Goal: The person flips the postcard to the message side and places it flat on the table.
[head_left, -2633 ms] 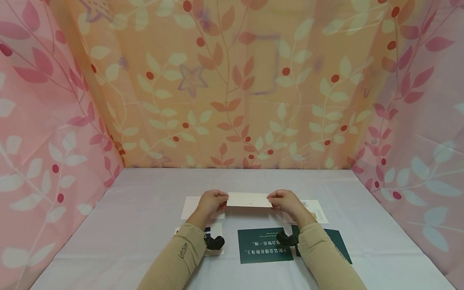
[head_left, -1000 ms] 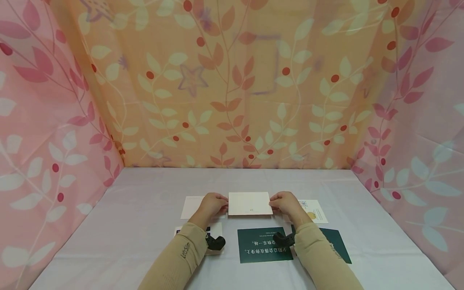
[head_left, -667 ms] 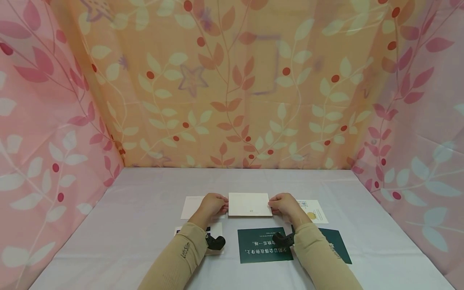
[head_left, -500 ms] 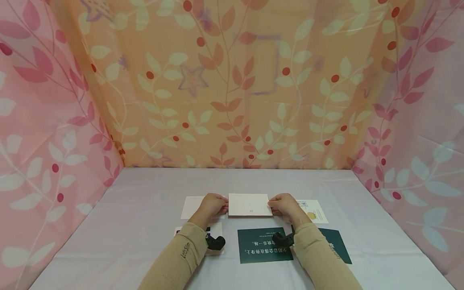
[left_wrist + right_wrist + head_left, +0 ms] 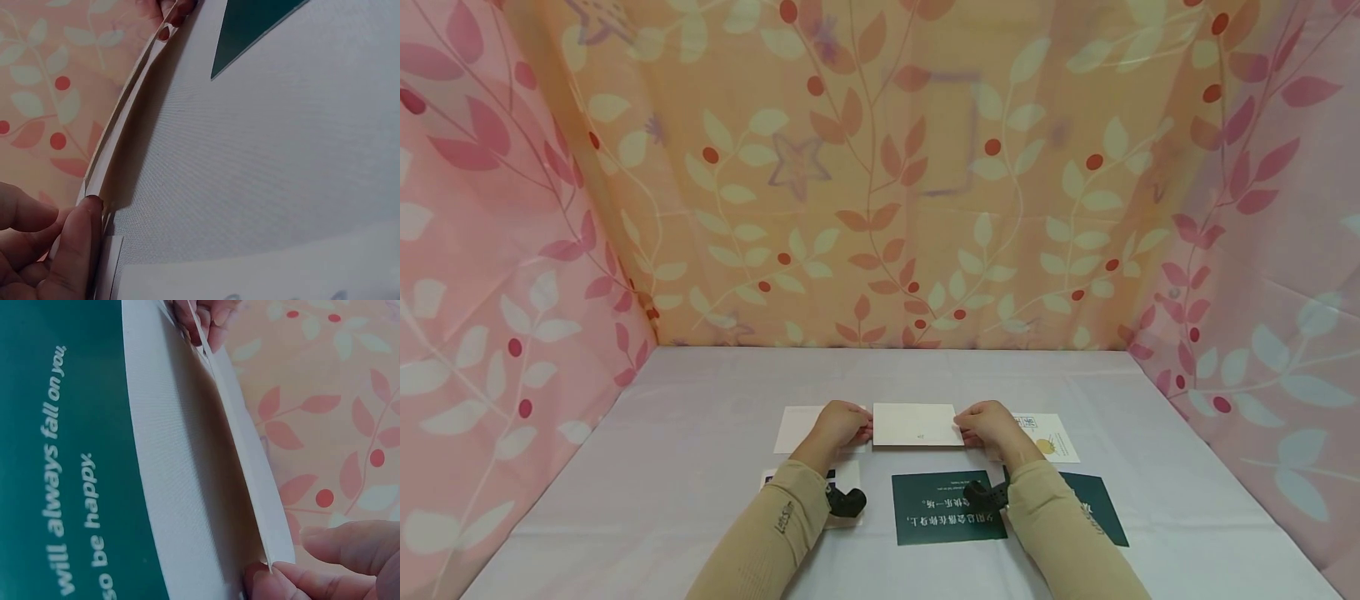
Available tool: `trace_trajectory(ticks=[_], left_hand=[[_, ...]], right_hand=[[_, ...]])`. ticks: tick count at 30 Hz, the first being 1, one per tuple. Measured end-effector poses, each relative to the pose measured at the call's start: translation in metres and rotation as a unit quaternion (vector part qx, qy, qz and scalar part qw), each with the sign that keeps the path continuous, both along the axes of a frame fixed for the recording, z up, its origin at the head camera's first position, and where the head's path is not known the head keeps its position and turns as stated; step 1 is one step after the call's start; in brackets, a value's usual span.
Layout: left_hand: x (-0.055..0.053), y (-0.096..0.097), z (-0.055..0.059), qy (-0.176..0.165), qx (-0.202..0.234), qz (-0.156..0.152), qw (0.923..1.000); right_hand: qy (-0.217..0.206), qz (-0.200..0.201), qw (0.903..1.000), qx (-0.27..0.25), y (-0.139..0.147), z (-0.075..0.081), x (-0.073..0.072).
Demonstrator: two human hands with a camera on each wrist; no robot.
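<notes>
The cream card [image 5: 917,422] is held at mid-width of the table [image 5: 700,467], between the left and right edges and set back toward the far edge. The left hand [image 5: 844,423] pinches its left end; the right hand [image 5: 990,422] pinches its right end. Neither hand is released.

Change of state: 2.6 seconds earlier, the head view shows the card strongly foreshortened. Its face is now turned much further into view, with a small mark near the near edge. Over the last second, the upper edge drops slightly while both grips hold their position. This indicates, as a judgement, a fine adjustment of tilt rather than a transfer. Both wrist views show a shadow along the card's lower side; contact with the table cannot be confirmed.

The surrounding cards remain in position. The blank white card [image 5: 793,427] lies beside the left hand; the postcard with a yellow motif [image 5: 1056,437] lies partly behind the right hand. Nearer the person are the lettered green card [image 5: 932,512], the second green card [image 5: 1103,510] beneath the right sleeve [image 5: 1067,525], and a pale card [image 5: 849,472] partly covered by the left sleeve [image 5: 767,533].
</notes>
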State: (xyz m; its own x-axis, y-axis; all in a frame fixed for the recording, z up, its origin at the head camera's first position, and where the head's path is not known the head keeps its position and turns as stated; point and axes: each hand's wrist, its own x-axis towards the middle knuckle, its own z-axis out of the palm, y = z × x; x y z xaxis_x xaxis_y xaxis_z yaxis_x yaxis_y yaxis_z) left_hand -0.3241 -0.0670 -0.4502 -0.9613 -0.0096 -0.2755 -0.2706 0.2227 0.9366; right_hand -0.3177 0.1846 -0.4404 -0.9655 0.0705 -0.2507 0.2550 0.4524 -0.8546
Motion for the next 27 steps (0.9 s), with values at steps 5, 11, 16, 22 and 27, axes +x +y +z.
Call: trace_trajectory(ticks=[5,11,16,22,27], left_hand=[[-0.0006,-0.0005,-0.0007,0.002,-0.003,0.000,1.0000],[-0.0028,-0.0013,-0.0017,-0.006,-0.009,0.002,0.9999],[-0.0038,-0.0030,-0.0009,-0.011,-0.007,-0.001,0.9999],[-0.0017,-0.0040,0.0049,-0.022,-0.013,0.011,0.9996],[0.0003,-0.0047,0.0079,-0.022,-0.012,0.007,0.9997]], right_hand=[[0.000,-0.001,1.0000,-0.005,-0.0005,0.0004,0.0001],[-0.003,-0.004,1.0000,-0.006,-0.0013,0.0002,-0.0005],[0.000,-0.008,0.9999,-0.009,-0.0006,0.0005,-0.0001],[0.008,-0.006,0.9990,-0.043,0.0010,-0.0005,0.0003],[0.010,-0.005,0.9981,-0.061,0.0014,0.0001,0.0000]])
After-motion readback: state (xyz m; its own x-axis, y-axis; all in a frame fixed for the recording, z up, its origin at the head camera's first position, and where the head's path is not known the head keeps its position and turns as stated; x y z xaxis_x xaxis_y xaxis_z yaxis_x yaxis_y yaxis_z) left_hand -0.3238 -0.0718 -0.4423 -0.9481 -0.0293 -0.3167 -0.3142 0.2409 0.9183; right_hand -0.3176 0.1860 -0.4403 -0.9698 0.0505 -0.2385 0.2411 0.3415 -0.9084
